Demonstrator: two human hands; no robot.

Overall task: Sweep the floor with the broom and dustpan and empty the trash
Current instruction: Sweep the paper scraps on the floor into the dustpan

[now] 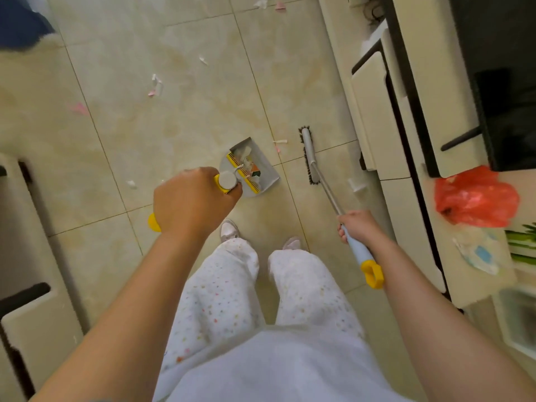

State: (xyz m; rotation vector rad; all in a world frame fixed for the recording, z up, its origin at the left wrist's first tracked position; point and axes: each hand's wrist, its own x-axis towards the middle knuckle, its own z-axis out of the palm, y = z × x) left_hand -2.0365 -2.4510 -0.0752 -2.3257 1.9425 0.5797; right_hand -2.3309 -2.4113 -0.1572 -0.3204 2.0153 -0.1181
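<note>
My left hand [191, 198] grips the top of the dustpan handle [226, 181], grey and yellow. The grey dustpan [261, 166] stands on the tile floor just beyond my feet, with a yellow comb edge and some paper scraps inside. My right hand [358, 227] grips the pale blue broom handle [359, 253], which ends in a yellow loop. The broom head [309, 155] rests on the floor to the right of the dustpan, bristles dark. A small paper scrap [280, 142] lies between the pan and the broom head.
More white and pink scraps lie on the tiles: [156, 85], [79, 108], [203, 60], [132, 184] and at the far edge [266, 1]. White cabinets [377, 111] line the right side, a counter holds a red plastic bag [475, 198]. Another cabinet [32, 256] stands at left.
</note>
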